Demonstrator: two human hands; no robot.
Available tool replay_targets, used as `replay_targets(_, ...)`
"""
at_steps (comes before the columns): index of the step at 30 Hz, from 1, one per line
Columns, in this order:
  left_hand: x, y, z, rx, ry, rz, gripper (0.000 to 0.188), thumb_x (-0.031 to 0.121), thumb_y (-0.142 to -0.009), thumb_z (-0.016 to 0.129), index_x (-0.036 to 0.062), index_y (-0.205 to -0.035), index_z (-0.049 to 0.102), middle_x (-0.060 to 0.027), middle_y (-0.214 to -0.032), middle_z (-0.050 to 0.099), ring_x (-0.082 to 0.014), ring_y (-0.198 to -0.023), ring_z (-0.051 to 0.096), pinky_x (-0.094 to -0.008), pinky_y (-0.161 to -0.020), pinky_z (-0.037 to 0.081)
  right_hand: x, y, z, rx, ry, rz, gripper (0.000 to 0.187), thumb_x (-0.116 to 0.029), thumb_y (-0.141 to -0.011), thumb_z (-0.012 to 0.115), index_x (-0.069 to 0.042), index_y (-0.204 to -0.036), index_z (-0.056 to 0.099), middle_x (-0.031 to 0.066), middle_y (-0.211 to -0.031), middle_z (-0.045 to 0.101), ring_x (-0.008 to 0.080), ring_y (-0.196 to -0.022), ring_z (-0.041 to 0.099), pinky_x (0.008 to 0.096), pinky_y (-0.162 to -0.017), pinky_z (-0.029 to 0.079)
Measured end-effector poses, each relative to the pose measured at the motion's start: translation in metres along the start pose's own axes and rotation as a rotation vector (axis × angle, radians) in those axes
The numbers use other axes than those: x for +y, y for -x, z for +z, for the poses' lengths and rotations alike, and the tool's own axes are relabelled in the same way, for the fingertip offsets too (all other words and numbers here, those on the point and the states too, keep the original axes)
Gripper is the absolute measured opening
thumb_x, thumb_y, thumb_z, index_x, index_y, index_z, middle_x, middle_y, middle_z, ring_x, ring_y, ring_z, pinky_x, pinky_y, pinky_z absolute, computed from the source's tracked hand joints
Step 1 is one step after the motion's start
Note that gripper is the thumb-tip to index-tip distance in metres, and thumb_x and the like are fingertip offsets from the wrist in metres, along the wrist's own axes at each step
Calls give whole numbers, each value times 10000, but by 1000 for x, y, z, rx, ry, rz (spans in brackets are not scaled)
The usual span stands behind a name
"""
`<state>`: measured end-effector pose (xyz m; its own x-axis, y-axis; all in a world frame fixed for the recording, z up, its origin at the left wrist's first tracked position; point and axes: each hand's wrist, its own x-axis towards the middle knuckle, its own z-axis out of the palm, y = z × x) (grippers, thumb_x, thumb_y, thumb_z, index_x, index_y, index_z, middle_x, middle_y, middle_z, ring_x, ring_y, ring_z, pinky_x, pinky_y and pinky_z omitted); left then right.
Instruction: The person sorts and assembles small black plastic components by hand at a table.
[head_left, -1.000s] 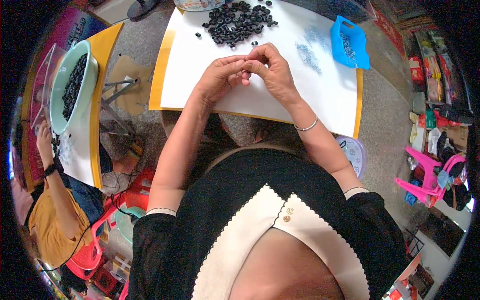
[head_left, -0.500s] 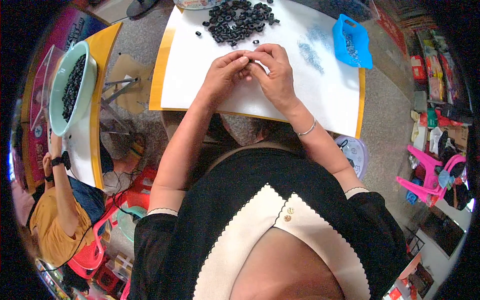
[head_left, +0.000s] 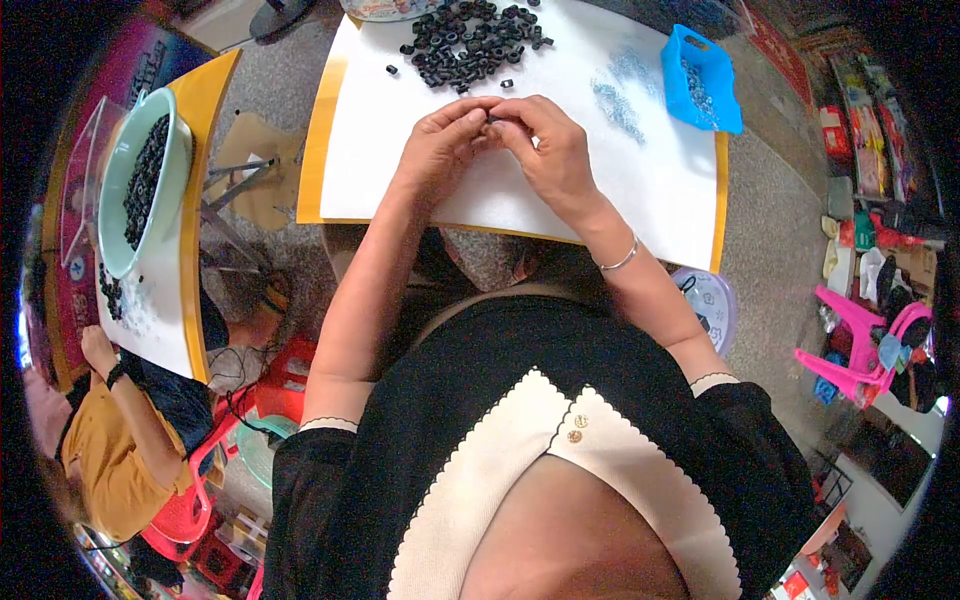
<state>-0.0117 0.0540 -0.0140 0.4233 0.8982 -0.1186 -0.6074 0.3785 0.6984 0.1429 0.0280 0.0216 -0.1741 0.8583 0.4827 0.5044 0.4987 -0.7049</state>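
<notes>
My left hand [head_left: 438,148] and my right hand [head_left: 552,155] meet over the white tabletop [head_left: 370,150], fingertips together. Pinched between them is a small black piece [head_left: 491,119], mostly covered by the fingers, so its exact shape is hidden. Just beyond my hands lies a heap of small black ring-like pieces [head_left: 470,50]. A few loose ones have strayed from it, such as a single black piece [head_left: 507,84] close to my right hand. To the right of the heap, tiny transparent bits [head_left: 618,108] are scattered on the white surface.
A blue scoop-like tray [head_left: 693,112] with transparent bits stands at the table's far right corner. On another table at left, a pale green basin [head_left: 180,165] holds many black pieces; a seated person [head_left: 125,440] in an orange top is beside it. A pink stool [head_left: 850,340] is at right.
Both my hands stay together, with the fingers slightly shifted and the black piece showing more between the tips. At left, the other person's hand has drawn back from the basin toward the table's near end.
</notes>
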Motion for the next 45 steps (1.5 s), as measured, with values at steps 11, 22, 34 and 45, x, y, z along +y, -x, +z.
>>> replay_targets(11, -3, 1, 6, 136, -68, 34, 195, -29, -828, 575, -40, -1022, 591, -111, -915, 624, -179, -776, 632, -326, -770, 556, -5, 3, -5, 36, 38, 58, 140, -26, -813, 572, 0, -939, 628, 88, -873, 653, 125, -725, 623, 237, -643, 494)
replay_targets(22, 0, 5, 14, 157, -105, 13, 185, -6, -831, 578, -60, -1007, 595, -117, -891, 620, -190, -743, 625, -330, -736, 562, 3, 4, -6, 14, -449, 381, 118, -90, -807, 615, 7, -872, 628, 81, -772, 665, 138, -679, 632, 257, -659, 505)
replay_targets(34, 5, 25, 36, 29, -214, -89, 290, 68, -849, 588, -70, -1103, 566, -121, -901, 637, -168, -755, 621, -305, -718, 537, -5, 19, -30, -27, -337, 221, 91, -98, -777, 653, -26, -829, 633, 49, -767, 610, 113, -686, 572, 242, -624, 466)
replay_targets(45, 7, 56, 56, -121, -96, -187, 339, 190, -892, 557, -75, -1103, 542, -109, -887, 603, -172, -735, 574, -289, -691, 495, -28, 34, -50, 0, -172, -161, 94, -112, -765, 642, -49, -830, 620, 71, -802, 565, 215, -753, 550, 305, -672, 450)
